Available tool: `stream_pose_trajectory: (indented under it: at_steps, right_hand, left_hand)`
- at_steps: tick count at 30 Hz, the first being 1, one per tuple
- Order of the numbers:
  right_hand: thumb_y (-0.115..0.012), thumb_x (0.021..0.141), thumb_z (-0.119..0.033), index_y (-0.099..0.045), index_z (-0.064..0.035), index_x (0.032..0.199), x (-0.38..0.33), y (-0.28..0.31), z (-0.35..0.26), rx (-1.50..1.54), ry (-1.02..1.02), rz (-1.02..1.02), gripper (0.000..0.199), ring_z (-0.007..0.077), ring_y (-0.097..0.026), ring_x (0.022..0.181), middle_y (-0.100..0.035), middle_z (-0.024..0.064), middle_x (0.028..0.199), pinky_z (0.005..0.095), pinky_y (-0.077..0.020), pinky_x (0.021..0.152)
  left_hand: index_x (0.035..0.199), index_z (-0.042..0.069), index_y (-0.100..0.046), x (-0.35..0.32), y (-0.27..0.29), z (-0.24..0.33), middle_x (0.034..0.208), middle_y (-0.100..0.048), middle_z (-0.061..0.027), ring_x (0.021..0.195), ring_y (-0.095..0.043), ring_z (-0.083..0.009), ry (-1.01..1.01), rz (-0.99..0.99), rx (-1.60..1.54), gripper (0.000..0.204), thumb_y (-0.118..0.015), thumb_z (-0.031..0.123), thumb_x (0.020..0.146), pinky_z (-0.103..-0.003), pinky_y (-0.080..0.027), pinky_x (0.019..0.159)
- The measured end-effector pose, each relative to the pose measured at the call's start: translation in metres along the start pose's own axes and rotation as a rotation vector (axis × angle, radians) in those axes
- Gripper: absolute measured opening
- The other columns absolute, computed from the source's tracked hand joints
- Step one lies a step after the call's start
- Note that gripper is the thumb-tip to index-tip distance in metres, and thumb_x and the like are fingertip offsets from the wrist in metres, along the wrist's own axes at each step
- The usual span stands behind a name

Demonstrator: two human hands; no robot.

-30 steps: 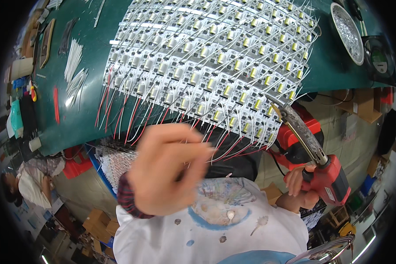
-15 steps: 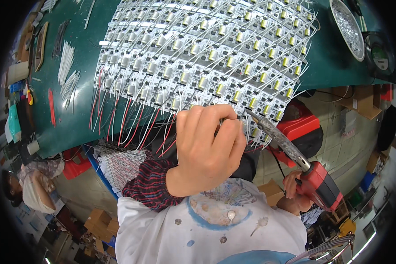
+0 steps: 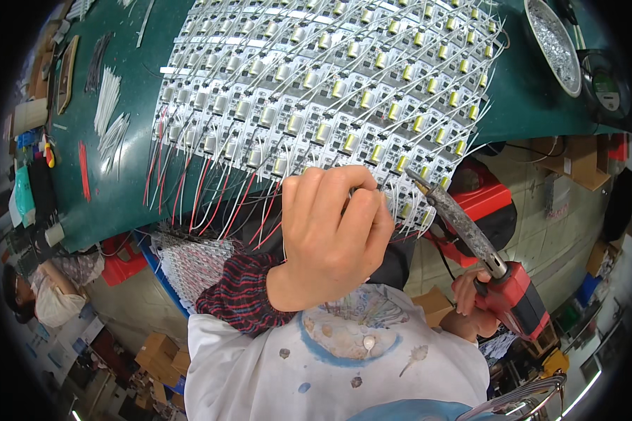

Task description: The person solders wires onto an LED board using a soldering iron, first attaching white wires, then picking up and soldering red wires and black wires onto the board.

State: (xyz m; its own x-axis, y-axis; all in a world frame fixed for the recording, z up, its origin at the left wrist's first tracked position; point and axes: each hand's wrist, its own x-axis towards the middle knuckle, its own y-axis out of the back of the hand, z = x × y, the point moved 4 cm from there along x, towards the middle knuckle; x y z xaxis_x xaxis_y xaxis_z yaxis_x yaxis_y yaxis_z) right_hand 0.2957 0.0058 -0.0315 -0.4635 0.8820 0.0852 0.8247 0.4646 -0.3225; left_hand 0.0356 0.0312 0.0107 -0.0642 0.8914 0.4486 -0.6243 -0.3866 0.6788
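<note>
A large panel of white circuit boards (image 3: 298,91) spreads over the green table, with rows of silver and yellow-sided cylindrical parts and many thin white wires. My left hand (image 3: 333,224) is closed in a pinch at the panel's near edge. Its fingertips are mostly hidden, and what they grip cannot be made out. Red, white and black wires (image 3: 218,200) hang from the near edge, left of that hand. At the lower right my right hand (image 3: 470,309) grips a red and black soldering iron (image 3: 463,228). Its tip points at the panel's near right part, just right of my left fingers.
Bundles of cut wires, white (image 3: 109,102) and red (image 3: 83,172), lie on the green table (image 3: 130,203) at left. A round metal dish (image 3: 572,81) stands at the far right. Below the table edge are a red stool (image 3: 481,200) and a blue bin (image 3: 154,270). Another person (image 3: 53,291) sits at left.
The soldering iron's tip has shifted a little to the right and away from my left fingers. My left hand stays in place. The person at left has moved slightly.
</note>
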Motion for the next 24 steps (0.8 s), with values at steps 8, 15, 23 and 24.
stream_pose_trajectory:
  at_steps: [8, 15, 23, 24]
  right_hand:
    - [-0.060, 0.085, -0.054, -0.039, 0.0057, 0.123, 0.036, -0.040, -0.001, -0.024, 0.094, 0.126, 0.074, 0.0146, -0.047, 0.041, -0.047, 0.0012, 0.051, 0.0426, -0.0495, 0.071]
    - [-0.058, 0.085, -0.053, -0.035, 0.0081, 0.126, 0.077, -0.082, 0.023, 0.022, 0.103, 0.170, 0.077, 0.0139, -0.043, 0.040, -0.042, 0.0007, 0.049, 0.0505, -0.0495, 0.082]
    - [-0.051, 0.091, -0.048, -0.032, 0.0110, 0.125, 0.080, -0.080, -0.001, -0.077, 0.151, 0.219, 0.071, 0.0135, -0.039, 0.036, -0.039, 0.0019, 0.047, 0.0526, -0.0471, 0.088]
    - [-0.050, 0.092, -0.046, -0.031, 0.0116, 0.126, 0.085, -0.082, 0.004, -0.071, 0.145, 0.160, 0.069, 0.0124, -0.036, 0.037, -0.037, 0.0022, 0.047, 0.0501, -0.0486, 0.085]
  left_hand:
    - [0.073, 0.006, -0.057, 0.008, 0.010, -0.005, 0.079, -0.058, -0.0047, 0.067, -0.051, -0.0218, 0.008, 0.008, 0.002, 0.018, -0.069, -0.002, 0.063, -0.034, -0.034, 0.063]
    - [0.080, 0.003, -0.057, 0.002, 0.009, -0.006, 0.090, -0.057, -0.0100, 0.077, -0.053, -0.0250, -0.020, -0.064, -0.146, 0.018, -0.066, 0.003, 0.065, -0.035, -0.041, 0.068]
    - [0.091, 0.005, -0.062, 0.031, 0.142, -0.097, 0.093, -0.061, -0.0096, 0.085, -0.056, -0.0285, 0.113, 0.164, 0.527, 0.017, -0.066, 0.006, 0.076, -0.039, -0.042, 0.078]
    - [0.092, 0.006, -0.062, 0.035, 0.160, -0.115, 0.093, -0.061, -0.0097, 0.086, -0.056, -0.0289, 0.130, 0.167, 0.599, 0.017, -0.066, 0.007, 0.076, -0.039, -0.042, 0.078]
